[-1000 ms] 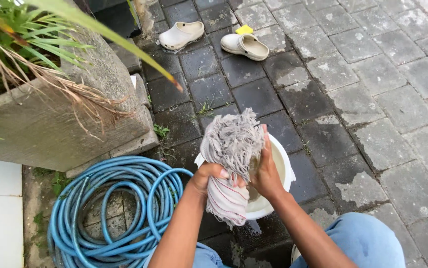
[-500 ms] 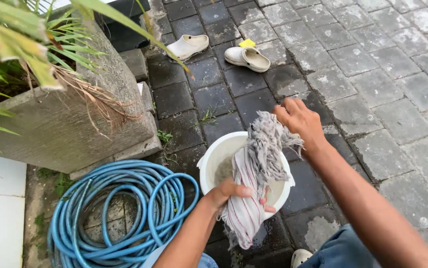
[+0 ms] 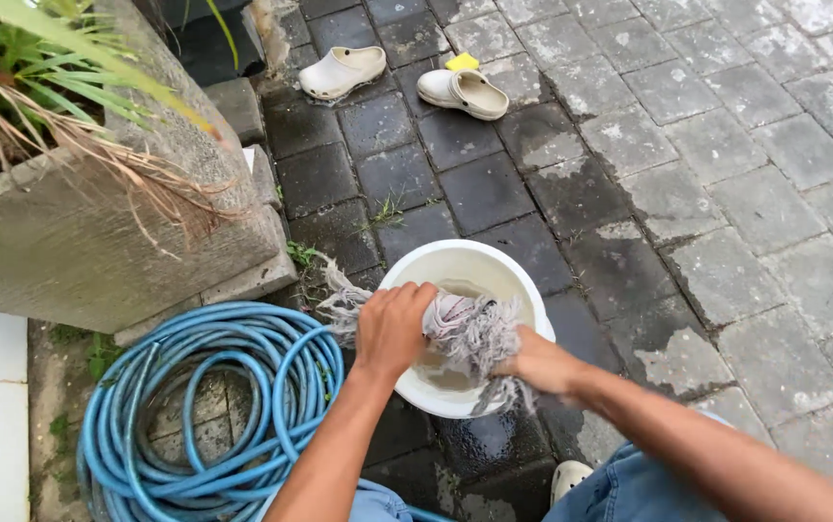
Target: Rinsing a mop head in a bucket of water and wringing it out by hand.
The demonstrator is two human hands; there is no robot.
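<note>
Head view looks down on dark paving (image 3: 687, 126), damp in patches, that fills most of what I see. At upper left stands a concrete planter (image 3: 78, 232) with long green and dry leaves spilling over its edge; its top is cut off by the picture. Below it lies a blue hose (image 3: 204, 416) wound in loose rings, kept clear of the washing spot, I judge, by being coiled against the wall. Near the middle sits a white bucket (image 3: 494, 266) on the wet stones, with murky water showing inside. Across its mouth I hold a grey mop head (image 3: 469, 329), a bundle of stringy yarn. My left hand (image 3: 392, 329) is closed tightly around one end at the bucket's left rim, with loose strands trailing out past it. My right hand (image 3: 542, 362) grips the other end over the near rim, fingers wrapped into the yarn so I cannot see their tips. Holding it above the bucket seems meant to let drips fall inside. At the top rest two pale clogs (image 3: 402, 79) side by side, with a small yellow thing (image 3: 462, 62) behind them that I cannot identify. Blue denim and a shoe toe show at the bottom edge, mostly cut off.
</note>
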